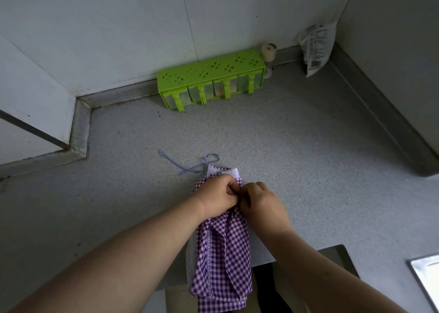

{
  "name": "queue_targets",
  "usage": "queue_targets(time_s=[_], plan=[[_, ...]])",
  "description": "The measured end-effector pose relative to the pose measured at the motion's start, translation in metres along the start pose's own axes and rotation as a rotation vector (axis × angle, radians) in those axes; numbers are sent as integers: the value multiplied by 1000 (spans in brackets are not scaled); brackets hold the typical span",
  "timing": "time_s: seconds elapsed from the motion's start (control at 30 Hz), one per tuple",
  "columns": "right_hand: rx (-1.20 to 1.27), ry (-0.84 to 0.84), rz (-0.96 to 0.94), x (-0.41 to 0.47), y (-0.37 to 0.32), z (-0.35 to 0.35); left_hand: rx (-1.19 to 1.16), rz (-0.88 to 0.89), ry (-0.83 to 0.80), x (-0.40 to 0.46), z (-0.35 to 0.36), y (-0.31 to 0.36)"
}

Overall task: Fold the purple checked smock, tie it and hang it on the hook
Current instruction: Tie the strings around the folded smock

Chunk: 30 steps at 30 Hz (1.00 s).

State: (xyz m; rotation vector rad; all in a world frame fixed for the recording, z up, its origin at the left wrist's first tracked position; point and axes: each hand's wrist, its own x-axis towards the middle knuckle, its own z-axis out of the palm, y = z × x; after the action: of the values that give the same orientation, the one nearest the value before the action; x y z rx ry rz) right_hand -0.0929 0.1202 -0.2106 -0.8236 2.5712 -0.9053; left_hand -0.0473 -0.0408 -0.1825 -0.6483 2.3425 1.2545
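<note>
Purple checked smock (223, 248) hangs folded over the near edge of a speckled grey worktop (308, 151). Both hands pinch its top: left hand (217, 197), right hand (262, 207), fingers curled round cloth; what they pinch is hidden. A blue tie string (187, 167) trails beyond. Farther back, a green spice rack (211, 79) stands against pale walls.

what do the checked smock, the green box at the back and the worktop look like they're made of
Smock: thin woven cloth, probably cotton, matte; it creases and drapes limply over the worktop edge.
Green box: moulded plastic, slightly glossy, with cut-out clover holes and translucent drawers.
Worktop: hard, smooth, grey-speckled surface, possibly laminate or composite stone; the look leaves it open.
</note>
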Motion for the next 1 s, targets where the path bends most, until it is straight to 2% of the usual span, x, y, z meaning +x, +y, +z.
queue_targets(time_s=[0.1, 0.27, 0.43, 0.63, 0.87, 1.0], plan=[[36, 55, -81, -3, 7, 2, -65, -34, -77, 1, -4, 0], [71, 45, -167, -3, 15, 0, -29, -19, -87, 1, -4, 3], [104, -25, -26, -2, 17, -6, 39, -39, -136, 1, -8, 1], [60, -119, 42, 1, 8, -10, 95, -30, -100, -2, -6, 1], [169, -154, 123, -3, 5, -16, 154, -6, -34, -9, -4, 10], [196, -235, 192, -2, 3, -23, 203, 5, -34, -14, -5, 14]])
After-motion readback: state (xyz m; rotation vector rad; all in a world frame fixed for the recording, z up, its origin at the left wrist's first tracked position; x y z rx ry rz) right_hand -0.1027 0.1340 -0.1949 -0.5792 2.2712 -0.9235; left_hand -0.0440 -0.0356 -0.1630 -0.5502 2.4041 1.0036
